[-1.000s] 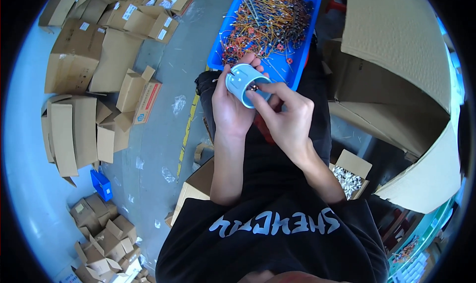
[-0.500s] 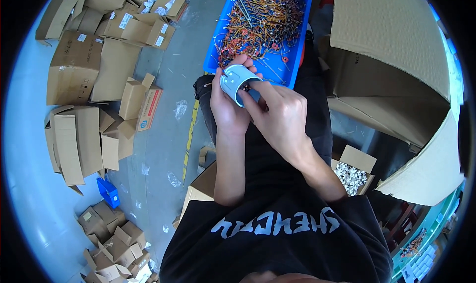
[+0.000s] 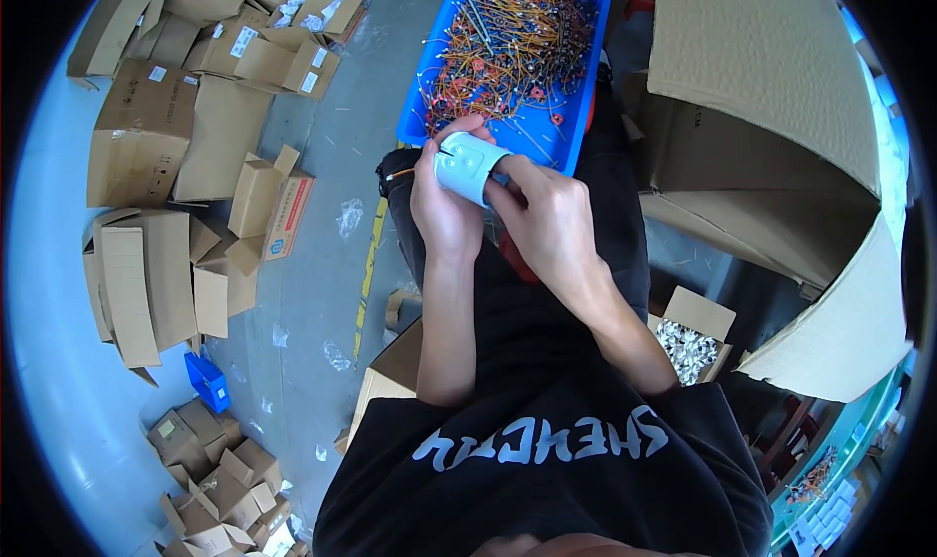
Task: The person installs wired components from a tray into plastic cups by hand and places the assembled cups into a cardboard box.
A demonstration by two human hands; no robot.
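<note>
Black cloth of the person's shirt (image 3: pixel 547 459) fills the lower centre of the frame, and 2 bare forearms rise from it. Just above centre, the left hand (image 3: pixel 444 206) wraps closed around a pale blue rounded plastic part (image 3: pixel 468 166), while the right hand (image 3: pixel 547 220) pinches its right side with the fingertips. Beyond, at top centre, sits a blue bin (image 3: pixel 561 132) of orange wires (image 3: pixel 508 49); flattened cardboard boxes (image 3: pixel 176 137) lie upper left

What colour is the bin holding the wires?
Bright blue bin, clearest in the head view.
</note>
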